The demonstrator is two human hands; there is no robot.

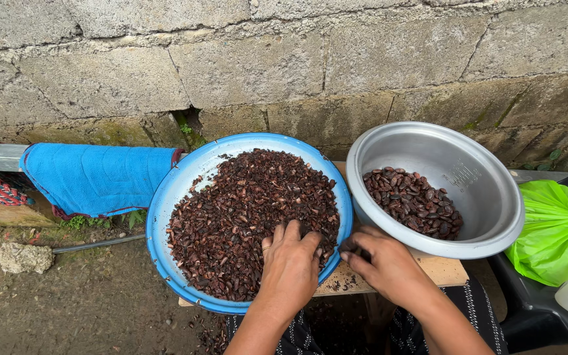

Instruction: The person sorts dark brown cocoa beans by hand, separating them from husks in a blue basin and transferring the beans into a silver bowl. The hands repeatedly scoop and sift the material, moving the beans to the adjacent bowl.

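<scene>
The left hand (290, 266) and right hand (384, 261) sit nearest the camera, at the near rim of the wide blue enamel basin (165, 204). Going by size after that: a rough grey block wall (284, 59) is seen behind everything, then the basin heaped with dark brown broken husks and beans (248, 220), then the round silver metal bowl (488, 197) just to its right with a smaller batch of whole dark beans (414, 202). Both are carried on a small wooden counter (445, 271). The left hand is laid flat on the heap, fingers (284, 235) loosely spread, nothing gripped. The right hand's fingers are pinched together at the basin's edge, probably on a single bean, though that can't be made out. Sorting looks to be the step in hand; the pinched piece would likely call for a short carry to the silver bowl.
</scene>
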